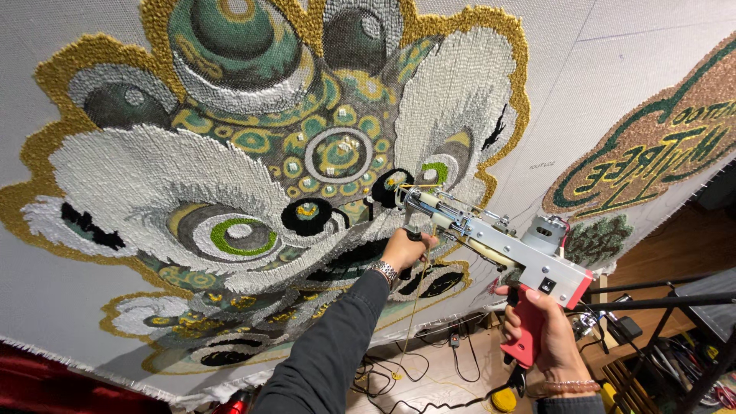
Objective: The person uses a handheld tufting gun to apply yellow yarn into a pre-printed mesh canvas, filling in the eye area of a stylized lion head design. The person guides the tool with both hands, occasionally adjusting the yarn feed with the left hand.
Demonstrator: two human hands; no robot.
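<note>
I hold a tufting gun (491, 238) up against a stretched grey backing cloth (583, 69), its needle end touching the cloth near the middle of a large tufted lion-dance head design (253, 176). My right hand (540, 326) is clenched around the gun's pink pistol grip, low at the right. My left hand (406, 249) is closed on the black front handle under the gun's barrel, just beside the cloth; a watch with a metal band (386, 271) sits on that wrist, and a beaded bracelet (571, 383) on the right one. A thin yellow yarn strand (418, 307) hangs from the gun down toward the floor. The design is worked in white, gold, green, grey and black pile. To the right on the same cloth is a second tufted patch, brown and green with lettering (659, 146). Below lie black cables (429, 376) on a wooden floor, and black stand bars (667, 295) cross at the right.
</note>
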